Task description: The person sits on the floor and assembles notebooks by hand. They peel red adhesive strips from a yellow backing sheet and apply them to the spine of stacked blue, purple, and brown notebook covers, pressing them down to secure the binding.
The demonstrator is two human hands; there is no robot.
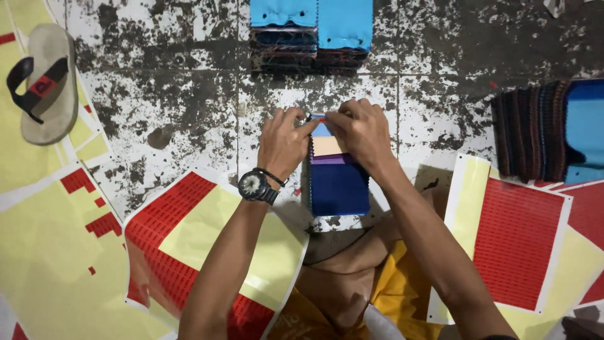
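A stack of fabric swatches (338, 186) lies on the stained tile floor in front of me, showing tan, purple and dark blue layers. My left hand (284, 142), with a black wristwatch (256, 186) on its wrist, pinches a small strip (316, 116) at the stack's top edge. From the right, my right hand (360, 131) meets it, fingers closed on the same top edge. The fingertips of both hands touch above the light blue top swatch.
Two taller swatch stacks (309, 34) with blue tops stand beyond my hands. Another fanned stack (546, 129) lies at the right. Red and yellow sticker sheets (514, 236) cover the floor left and right. A sandal (44, 82) rests at the far left.
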